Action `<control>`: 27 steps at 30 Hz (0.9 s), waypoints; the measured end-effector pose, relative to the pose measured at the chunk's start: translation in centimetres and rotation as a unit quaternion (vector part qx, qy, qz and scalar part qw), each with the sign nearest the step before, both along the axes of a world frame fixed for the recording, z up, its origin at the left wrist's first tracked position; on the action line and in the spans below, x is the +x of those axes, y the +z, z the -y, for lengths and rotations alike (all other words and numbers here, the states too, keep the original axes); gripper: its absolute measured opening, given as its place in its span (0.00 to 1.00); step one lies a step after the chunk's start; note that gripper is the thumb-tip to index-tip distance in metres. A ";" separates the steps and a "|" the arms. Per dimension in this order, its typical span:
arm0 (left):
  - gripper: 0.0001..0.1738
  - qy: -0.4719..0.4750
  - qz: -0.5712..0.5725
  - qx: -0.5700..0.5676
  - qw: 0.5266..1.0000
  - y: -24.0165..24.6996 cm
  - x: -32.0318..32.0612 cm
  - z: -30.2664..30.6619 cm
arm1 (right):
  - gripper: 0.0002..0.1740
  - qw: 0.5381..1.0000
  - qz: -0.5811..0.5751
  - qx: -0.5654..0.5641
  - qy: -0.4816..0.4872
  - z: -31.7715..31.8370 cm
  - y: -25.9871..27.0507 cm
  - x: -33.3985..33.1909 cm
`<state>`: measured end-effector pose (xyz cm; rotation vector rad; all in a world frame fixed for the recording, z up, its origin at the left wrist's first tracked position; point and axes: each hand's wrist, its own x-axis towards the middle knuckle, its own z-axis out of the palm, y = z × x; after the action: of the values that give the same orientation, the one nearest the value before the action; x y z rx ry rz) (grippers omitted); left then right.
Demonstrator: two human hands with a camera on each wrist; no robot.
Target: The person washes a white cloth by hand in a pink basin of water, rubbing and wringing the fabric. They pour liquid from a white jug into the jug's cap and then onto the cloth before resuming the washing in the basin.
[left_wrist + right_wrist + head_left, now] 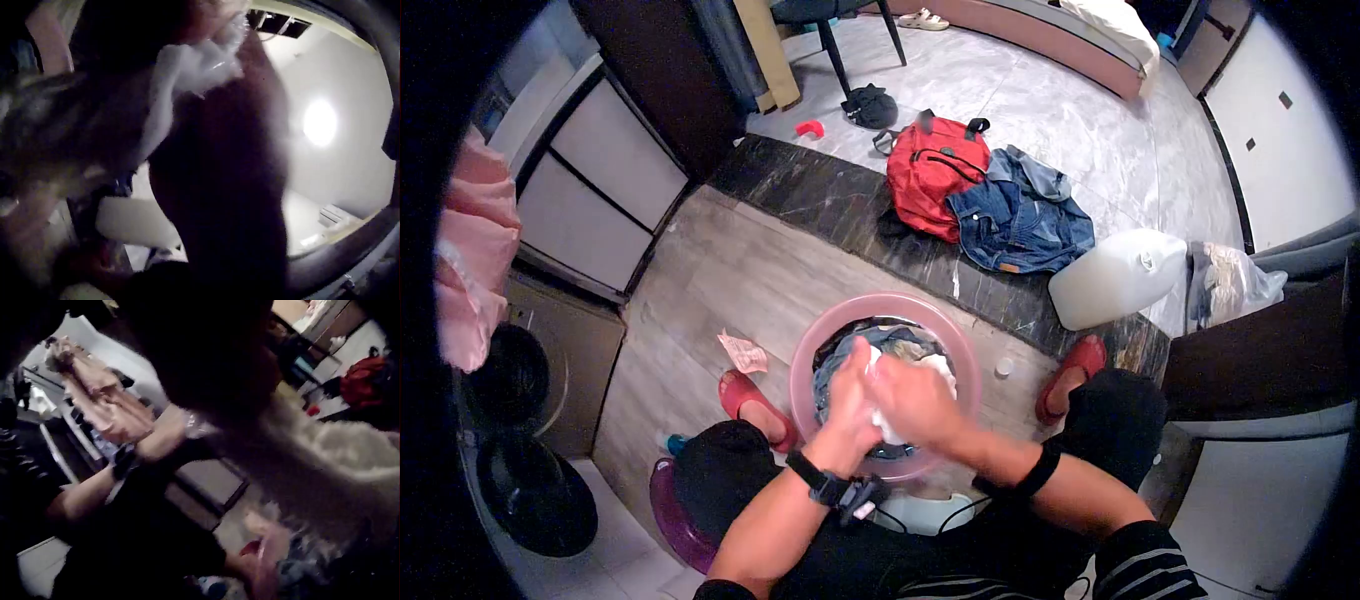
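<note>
Over a pink basin (802, 375) both hands are together in the head view, blurred. The left hand (850, 400) and the right hand (915, 400) grip a white, wet cloth (888, 428), part of which hangs below them. White suds (206, 65) cling around the hands in the left wrist view. Blue clothes and other pieces lie in the basin under the hands. In the right wrist view a pale, foamy cloth (353, 447) reaches to the right edge; the fingers there are dark and hard to make out.
A red backpack (940, 170), denim clothing (1025, 220) and a white jug (1120, 275) rest by the dark stone step. Red slippers are on the feet beside the basin. A crumpled paper (743, 352) and a white cap (1004, 367) lie on the floor.
</note>
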<state>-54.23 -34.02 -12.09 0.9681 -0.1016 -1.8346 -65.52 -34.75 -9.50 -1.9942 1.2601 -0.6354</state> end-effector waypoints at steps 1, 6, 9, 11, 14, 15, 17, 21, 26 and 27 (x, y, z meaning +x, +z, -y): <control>0.21 0.024 0.021 0.017 0.999 2.3 -1.9 -0.3 | 0.24 0.999 0.002 -0.036 -0.009 1.6 -0.7 -0.4; 0.19 -0.047 -0.013 -0.019 0.999 -2.4 1.7 0.4 | 0.21 0.997 0.054 -0.051 0.023 -1.3 1.0 0.2; 0.21 0.024 0.003 0.017 1.000 2.7 -2.0 -0.2 | 0.20 0.997 -0.019 -0.014 -0.070 2.3 0.2 -0.5; 0.21 0.010 0.040 0.019 0.999 1.4 -1.2 0.5 | 0.18 0.998 0.022 -0.005 -0.060 1.7 -0.2 -0.5; 0.21 -0.021 0.033 0.043 0.998 0.5 0.8 0.8 | 0.14 0.992 0.047 -0.111 0.043 -1.2 -0.4 -0.1; 0.21 -0.017 0.031 0.043 0.998 0.9 0.4 0.1 | 0.13 0.994 -0.066 -0.087 0.021 0.1 0.1 -0.4; 0.21 -0.008 0.005 0.023 1.000 3.0 -2.0 -0.4 | 0.19 0.994 0.004 -0.096 -0.051 3.4 -0.5 -2.1; 0.20 -0.027 0.093 -0.084 0.992 4.3 1.2 1.2 | 0.17 0.978 0.149 0.078 -0.121 3.8 -1.8 -3.3; 0.14 0.062 0.176 -0.147 0.971 5.5 4.0 2.2 | 0.18 0.911 0.298 0.240 -0.157 3.8 0.7 -5.2; 0.14 0.064 0.199 -0.150 0.966 5.5 4.3 2.3 | 0.18 0.895 0.322 0.252 -0.178 4.0 0.6 -5.8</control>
<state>-49.98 -36.27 -6.58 1.0851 -0.5354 -1.4361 -71.31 -38.75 -8.90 -1.0047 1.2031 -0.9322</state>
